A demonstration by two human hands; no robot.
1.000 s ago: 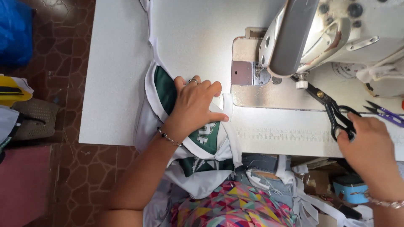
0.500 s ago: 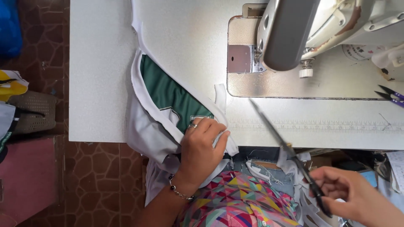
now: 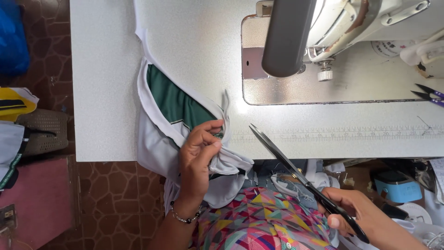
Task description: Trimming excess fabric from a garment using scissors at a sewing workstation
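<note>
White-and-green fabric (image 3: 178, 109) is bunched at the table edge (image 3: 101, 139), left hand (image 3: 196, 159) pinching it tight. Right hand (image 3: 358, 215) grips black scissors (image 3: 300, 173), blades closed.

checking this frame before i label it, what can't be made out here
- Head view: the right hand runs off the bottom edge, so its grip on the black scissors is only partly visible.
- The needle area is hidden behind the sewing machine head.
- The green and white garment is bunched under the left hand; its lower part drops below the table edge.
- The purple snips are cut off by the right edge.
</note>
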